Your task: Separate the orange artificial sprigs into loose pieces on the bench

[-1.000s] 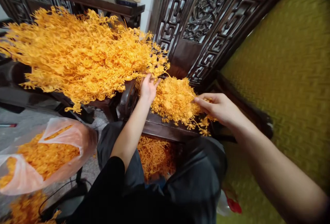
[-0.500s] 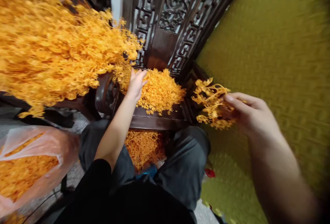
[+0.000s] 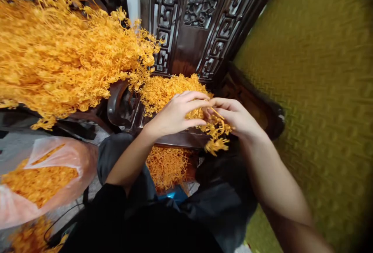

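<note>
My right hand [image 3: 237, 119] pinches a sprig of orange-yellow flowers [image 3: 217, 138], its thin stem sticking out between the fingers and its blossoms hanging below. Against the right fingertips lies my left hand [image 3: 185, 113], fingers stretched forward and thumb held apart, touching or nearly touching the top of the sprig. Its fingertips partly overlap the blossoms, so their contact is hard to make out. Both hands are above the front of a dark carved wooden chair [image 3: 186, 141]. On the seat behind them rests a heap of loose orange-yellow blossoms [image 3: 166, 89], partly covered by the hands.
A large mass of flower sprigs [image 3: 67, 58] spreads over furniture at left. Lower left, a translucent plastic bag [image 3: 87, 156] holds more orange blossoms. Bare orange stems [image 3: 167, 167] lie below the seat between my knees. A yellow-green textured surface [image 3: 326, 89] rises at right.
My right hand has brought the sprig leftward from the far right to the front of the seat. My left hand has moved right from the blossom heap to meet it.
</note>
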{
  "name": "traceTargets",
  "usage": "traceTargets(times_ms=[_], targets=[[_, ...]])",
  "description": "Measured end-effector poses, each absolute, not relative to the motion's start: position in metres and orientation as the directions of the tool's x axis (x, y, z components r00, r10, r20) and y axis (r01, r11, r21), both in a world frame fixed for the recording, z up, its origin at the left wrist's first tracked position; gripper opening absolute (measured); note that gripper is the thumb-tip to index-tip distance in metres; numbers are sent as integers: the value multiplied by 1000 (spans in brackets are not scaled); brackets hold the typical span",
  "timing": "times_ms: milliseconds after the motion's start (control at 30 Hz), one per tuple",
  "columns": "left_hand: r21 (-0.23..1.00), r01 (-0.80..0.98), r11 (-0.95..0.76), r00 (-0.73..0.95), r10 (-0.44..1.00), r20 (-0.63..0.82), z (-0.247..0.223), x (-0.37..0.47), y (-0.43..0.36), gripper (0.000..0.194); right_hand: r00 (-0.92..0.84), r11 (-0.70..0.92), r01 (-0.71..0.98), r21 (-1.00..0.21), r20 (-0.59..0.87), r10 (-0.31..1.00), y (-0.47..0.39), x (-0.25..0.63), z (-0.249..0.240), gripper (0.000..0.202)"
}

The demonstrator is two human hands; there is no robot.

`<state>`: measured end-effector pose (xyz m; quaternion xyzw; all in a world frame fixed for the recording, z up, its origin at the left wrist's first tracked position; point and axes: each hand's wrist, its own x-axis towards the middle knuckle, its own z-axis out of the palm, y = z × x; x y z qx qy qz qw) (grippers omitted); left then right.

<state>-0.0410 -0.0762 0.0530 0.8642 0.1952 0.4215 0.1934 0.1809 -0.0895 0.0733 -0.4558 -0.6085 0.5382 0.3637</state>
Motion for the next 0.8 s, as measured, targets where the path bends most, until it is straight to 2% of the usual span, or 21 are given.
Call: traceTargets(times_ms=[133,233,333,433,467,567,667,800], targets=[[513,249,-822,528,559,639,36,-44,-55,32,-460,-139,-74,-988,-90,883,-71,178,53,28],[453,407,-793,492,608,623,25,-44,-45,22,-558,-140,-64,-988,-80,826,-64,185,40,32],[421,464,-779,522,625,580,19,-39,-42,32,-453,36,67,-997,2,892,-62,191,31,40],[463,502,-731,526,683,507,18,-30,-45,37,-355,294,223,-929,204,912,-63,191,27,57],[504,515,-693,505,721,475,18,-27,-46,35,-389,384,272,-882,264,883,-63,191,27,55],[660,503,-558,430,824,369,21,-21,-46,33,-479,582,358,-730,392,786,-66,188,28,32],[733,471,-491,442,850,285,23,-18,-45,36,-409,636,393,-664,494,768,-69,186,28,18],[715,494,-495,506,832,226,21,-18,-43,39,-302,630,429,-648,554,776,-72,187,25,9]])
